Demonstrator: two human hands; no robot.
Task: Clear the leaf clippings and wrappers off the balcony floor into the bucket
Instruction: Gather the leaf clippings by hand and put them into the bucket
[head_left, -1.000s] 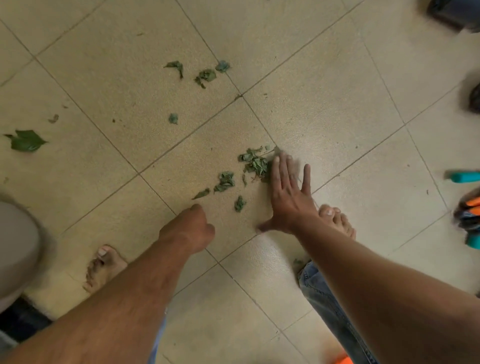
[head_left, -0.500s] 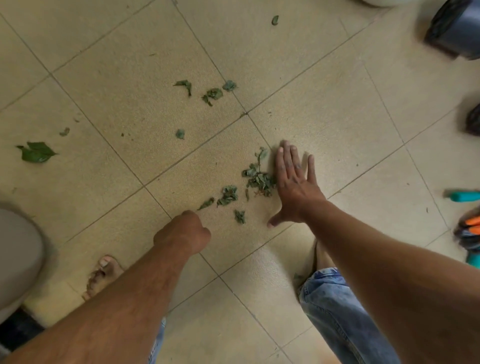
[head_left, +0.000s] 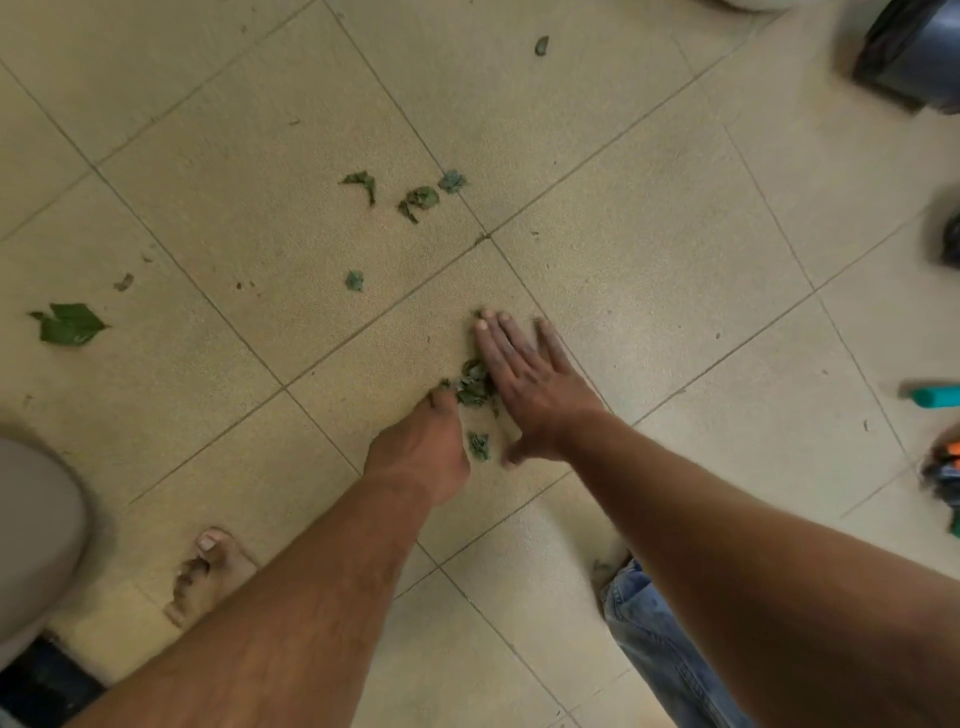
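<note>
Beige square floor tiles, thin grout lines, even light.

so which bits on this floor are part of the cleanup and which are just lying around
Part of the job:
- leaf pile between the left hand and right hand
- small scrap below the pile
- three scraps further up
- single scrap
- big leaf at left
- far scrap

Just lying about:
- teal handle
- orange-tipped tools
- dark container, possibly the bucket, unclear

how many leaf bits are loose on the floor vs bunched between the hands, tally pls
Loose leaf bits away from the hands: 7, including the big leaf and the far bit
Single bit between the wrists: 1
Gathered clump: 1
Total: 9
</note>
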